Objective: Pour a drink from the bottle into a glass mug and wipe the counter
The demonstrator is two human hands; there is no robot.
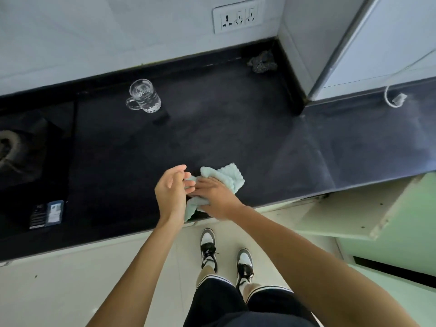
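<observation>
Arms (pixel 295 244) reached to counter (pixel 236 128) edge; wiping stage.
Right hand (pixel 212 194) pressed flat on cloth (pixel 231 178), left hand (pixel 169 190) open beside it. Mug (pixel 144 95) at back looked filled; bottle unseen; wiping left.

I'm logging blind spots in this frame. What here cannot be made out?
Bottle: nowhere in the head view.
Clear glass mug: liquid level unclear, transparent and small.
Light green cloth: middle hidden under the right hand; whether the left hand touches it is unclear.
Black gas stove: cut off by the left edge.
Grey crumpled lump in the far corner: too blurred to identify.
</observation>
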